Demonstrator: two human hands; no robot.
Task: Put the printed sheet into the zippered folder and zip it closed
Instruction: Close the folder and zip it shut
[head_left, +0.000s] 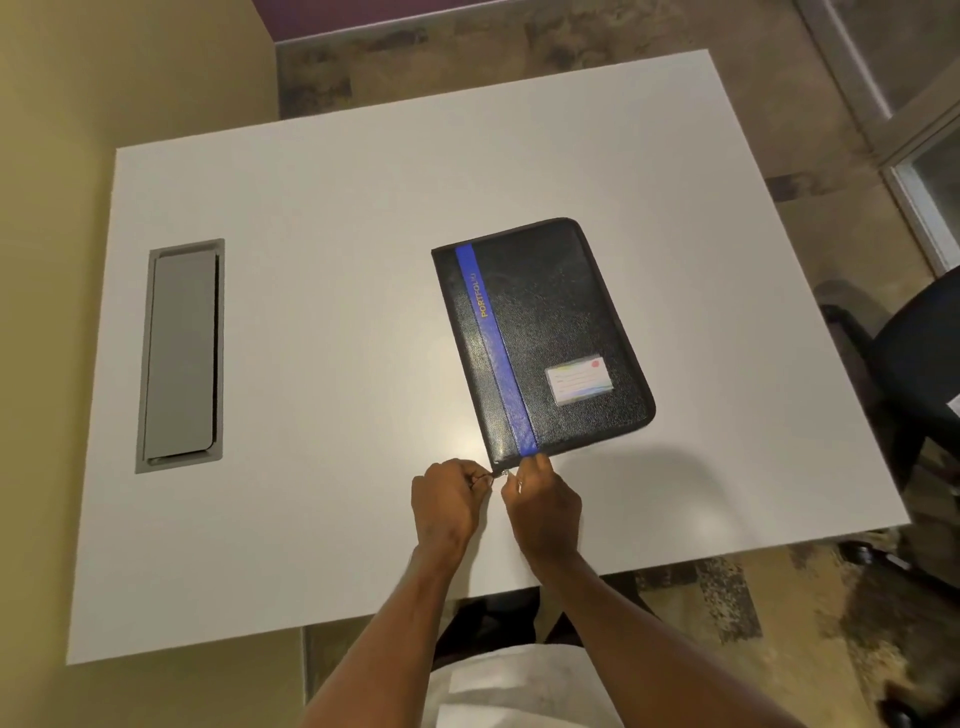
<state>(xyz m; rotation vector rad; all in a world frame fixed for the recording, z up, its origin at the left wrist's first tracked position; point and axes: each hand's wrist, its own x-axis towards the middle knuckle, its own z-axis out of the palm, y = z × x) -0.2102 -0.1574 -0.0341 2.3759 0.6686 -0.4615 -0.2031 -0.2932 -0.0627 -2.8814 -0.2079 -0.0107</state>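
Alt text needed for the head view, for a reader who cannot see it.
Both hands meet at the near corner of a closed black zippered folder on a white table: left hand pinches the zipper pull, right hand steadies the edge.

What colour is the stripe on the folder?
Blue, on the black folder; the head view shows it.

We see the black zippered folder (543, 338) lying flat and closed on the table, blue stripe up; its zip pull (504, 472) seems at the near corner.
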